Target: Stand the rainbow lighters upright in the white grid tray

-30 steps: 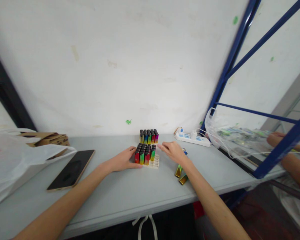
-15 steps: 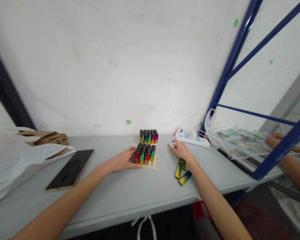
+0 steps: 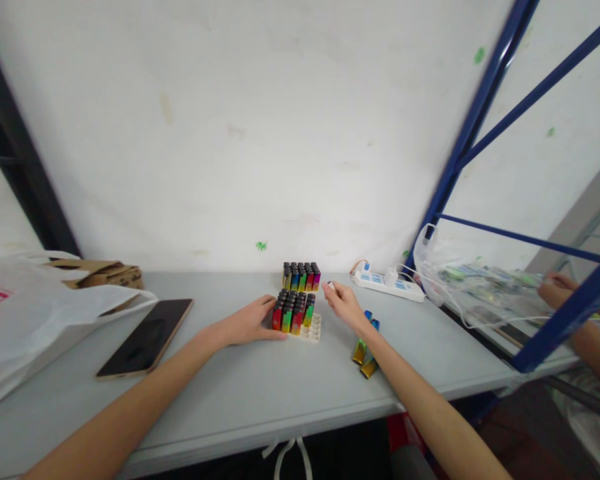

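Several colourful lighters with black tops [image 3: 293, 312] stand upright in a white tray [image 3: 313, 330], whose right-hand holes show bare. My left hand [image 3: 254, 321] is at the left side of this group, thumb and fingers against the lighters and tray. Just right of the tray, my right hand [image 3: 344, 303] pinches a small lighter [image 3: 330, 286], mostly covered by the fingers. Behind stands a second block of upright lighters [image 3: 301, 275]. Loose lighters [image 3: 367, 360] lie on the table beside my right forearm, partly hidden by it.
A phone [image 3: 147, 337] and a white plastic bag [image 3: 10, 313] are on the left, with cardboard [image 3: 105, 275] behind. A white power strip [image 3: 390, 285] lies at the back right near a blue frame [image 3: 443, 180]. Beyond it, another person's arms [image 3: 587, 333] show.
My right hand has moved left toward the tray with the lighter. My left hand stays at the tray's left side. The view has shifted slightly.
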Motion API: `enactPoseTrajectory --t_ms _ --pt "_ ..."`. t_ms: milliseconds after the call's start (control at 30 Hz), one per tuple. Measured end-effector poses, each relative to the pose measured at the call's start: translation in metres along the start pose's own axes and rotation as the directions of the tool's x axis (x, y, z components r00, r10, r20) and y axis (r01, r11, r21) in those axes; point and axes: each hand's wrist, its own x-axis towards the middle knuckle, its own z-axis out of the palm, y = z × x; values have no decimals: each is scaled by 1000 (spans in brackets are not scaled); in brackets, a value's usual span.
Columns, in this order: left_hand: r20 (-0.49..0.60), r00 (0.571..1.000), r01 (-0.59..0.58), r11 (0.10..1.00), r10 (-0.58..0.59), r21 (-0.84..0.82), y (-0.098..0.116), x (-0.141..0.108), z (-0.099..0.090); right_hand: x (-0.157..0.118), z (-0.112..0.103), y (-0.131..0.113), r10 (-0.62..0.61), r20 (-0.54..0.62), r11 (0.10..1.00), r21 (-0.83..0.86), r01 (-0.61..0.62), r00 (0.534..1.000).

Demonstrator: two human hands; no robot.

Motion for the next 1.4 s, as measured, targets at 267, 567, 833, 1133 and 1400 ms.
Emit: enactPoseTrajectory --t_ms 267,567,833,1133,1400 --pt "-21 1000 -3 1000 3 -17 0 0 -1 -6 12 -3 -67 -195 969 -248 16 979" --pt "-3 1000 -1 1000 1 -5 0 0 -1 -8 11 -10 -96 -123 978 -196 70 988" --pt "-15 1000 1 1000 -1 -23 -2 -1 0 -7 10 -5 -106 -165 967 -246 63 981" --pt "-6 1000 -7 1000 7 -22 -1 -1 -1 -13 -1 -21 -130 -45 968 -221 117 991" --pt "-21 1000 -21 999 20 -30 -2 -1 -1 -17 -11 -27 -287 172 875 -353 331 943"
